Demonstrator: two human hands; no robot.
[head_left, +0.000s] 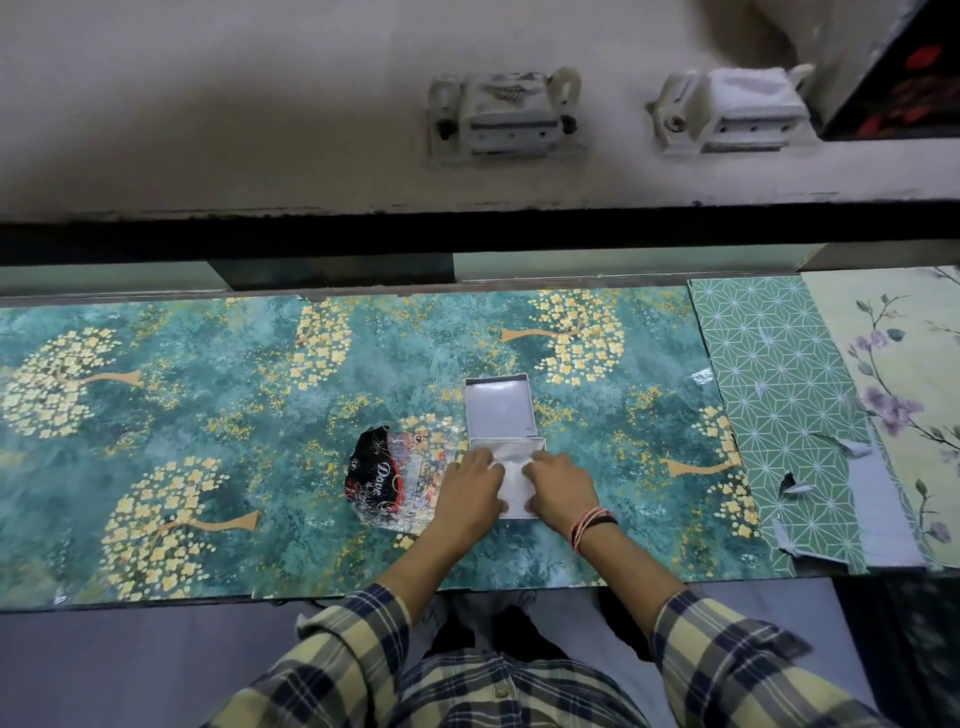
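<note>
left hand (470, 491): pinches white packet (511, 475), 9 o'clock side
right hand (558, 486): pinches it, 3 o'clock side
box (500, 408): open, under packet
wrapper (395, 475): box's 9 o'clock

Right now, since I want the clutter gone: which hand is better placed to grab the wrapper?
Probably left. The left hand lies right beside the wrapper; the right hand is on the box's far side.

"Dove" in white script on the black-and-red part of the crumpled wrapper (387, 475), just beside the left hand (470, 493). Small print on the wrapper's clear part is too blurred to read. No other legible text.
</note>
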